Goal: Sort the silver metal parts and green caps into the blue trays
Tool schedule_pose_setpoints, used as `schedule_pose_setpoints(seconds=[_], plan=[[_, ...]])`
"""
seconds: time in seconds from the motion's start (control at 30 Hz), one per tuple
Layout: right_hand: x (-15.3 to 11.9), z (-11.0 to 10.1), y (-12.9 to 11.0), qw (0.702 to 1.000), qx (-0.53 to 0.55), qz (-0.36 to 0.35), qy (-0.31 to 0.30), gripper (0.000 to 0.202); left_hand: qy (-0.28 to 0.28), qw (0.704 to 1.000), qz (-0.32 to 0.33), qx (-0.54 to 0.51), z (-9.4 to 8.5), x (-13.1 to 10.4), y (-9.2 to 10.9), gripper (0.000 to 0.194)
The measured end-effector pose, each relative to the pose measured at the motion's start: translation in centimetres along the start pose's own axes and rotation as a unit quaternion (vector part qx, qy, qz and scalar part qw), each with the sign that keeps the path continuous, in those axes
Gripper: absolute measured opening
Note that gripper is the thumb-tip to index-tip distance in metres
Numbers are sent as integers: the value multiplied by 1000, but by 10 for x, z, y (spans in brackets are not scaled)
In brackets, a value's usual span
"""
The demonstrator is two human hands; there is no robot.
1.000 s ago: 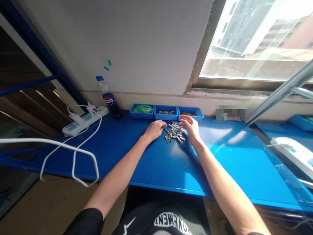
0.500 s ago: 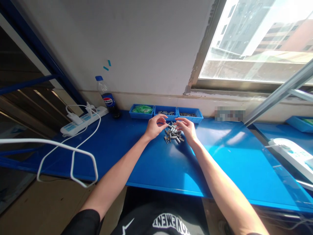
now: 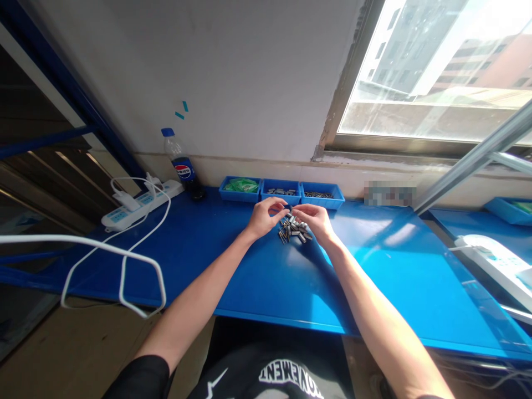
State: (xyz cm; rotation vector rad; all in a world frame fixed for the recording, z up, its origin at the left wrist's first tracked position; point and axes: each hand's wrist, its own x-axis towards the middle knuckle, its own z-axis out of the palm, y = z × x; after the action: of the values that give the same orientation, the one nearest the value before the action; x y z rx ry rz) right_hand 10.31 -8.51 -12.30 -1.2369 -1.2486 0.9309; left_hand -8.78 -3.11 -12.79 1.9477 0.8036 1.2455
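Right hand (image 3: 316, 220) was brought closer to left hand (image 3: 262, 217) above metal parts (image 3: 294, 231); each grip was narrowed, anything held indistinguishable.

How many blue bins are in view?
4: left bin, middle bin and right bin in a row along the wall; a fourth bin at the picture's right edge, partly cut off.

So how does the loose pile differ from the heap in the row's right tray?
The pile lies on the table; the heap sits in its tray.
The pile mixes stubby grey pieces with slim gold-tinted ones; the heap shows slim, dark ones.
The heap is nearer the wall than the pile.
Both are jumbled, small pieces.
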Motion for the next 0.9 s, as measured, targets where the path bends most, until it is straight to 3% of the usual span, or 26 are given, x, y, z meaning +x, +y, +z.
schedule_pose_setpoints(seconds=[0.13,0.2,0.3,0.43,0.73,0.9], plan=[[6,-2,4,990,41,-41,131,44,-2,997,11,73,-1,0,-4,15],[8,-3,6,984,74,-63,151,54,-27,994,15,103,-3,0,-7,16],[9,-3,9,987,69,-57,133,58,-93,984,42,147,-6,-2,-14,23],[8,-2,11,991,34,-32,127,42,-167,961,67,208,-10,-3,-21,29],[6,-3,7,992,51,-6,116,37,-186,944,70,263,-18,-1,-19,21],[5,-3,5,993,48,3,112,36,-206,937,70,272,-22,-1,-20,31]])
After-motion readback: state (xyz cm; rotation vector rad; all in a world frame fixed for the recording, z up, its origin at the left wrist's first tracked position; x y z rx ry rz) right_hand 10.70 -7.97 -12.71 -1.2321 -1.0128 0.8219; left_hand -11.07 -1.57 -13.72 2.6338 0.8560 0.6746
